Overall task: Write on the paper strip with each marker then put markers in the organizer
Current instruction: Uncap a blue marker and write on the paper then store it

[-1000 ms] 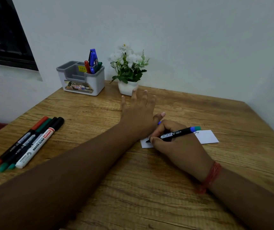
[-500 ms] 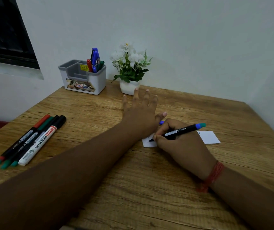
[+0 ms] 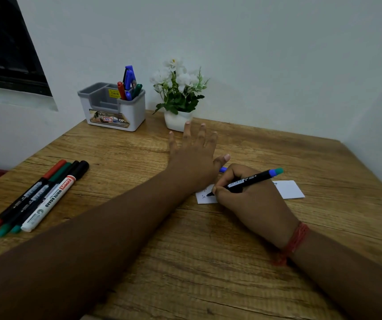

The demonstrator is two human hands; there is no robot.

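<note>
Right hand (image 3: 252, 199), centre right of the frame: fingers curled around a black marker (image 3: 245, 182), pinching it near the tip. The tip rests on the left end of the paper strip (image 3: 289, 190), beside some small handwriting. The barrel slants up to the right and ends in a blue and green end piece. A blue cap (image 3: 222, 169) shows just above the knuckles, between the two hands; what holds it cannot be told. A red thread band (image 3: 295, 242) circles the right wrist.

Left hand (image 3: 193, 158), centre of the frame: fingers straight and spread, gripping nothing, the palm lying flat over the left end of the strip; contact with the paper is hidden by the hand itself.

The paper strip lies flat on the wooden table (image 3: 208, 262), right of centre, its right end bare.

Four capped markers (image 3: 39, 197) lie side by side at the left edge of the frame, touching one another, well apart from the strip. One has a white barrel.

The organizer (image 3: 113, 112) stands at the upper left against the wall. Its right compartment holds red, blue and green markers standing upright. The other compartments cannot be fully seen.

A small white pot of white flowers (image 3: 178, 93) stands just right of the organizer
</note>
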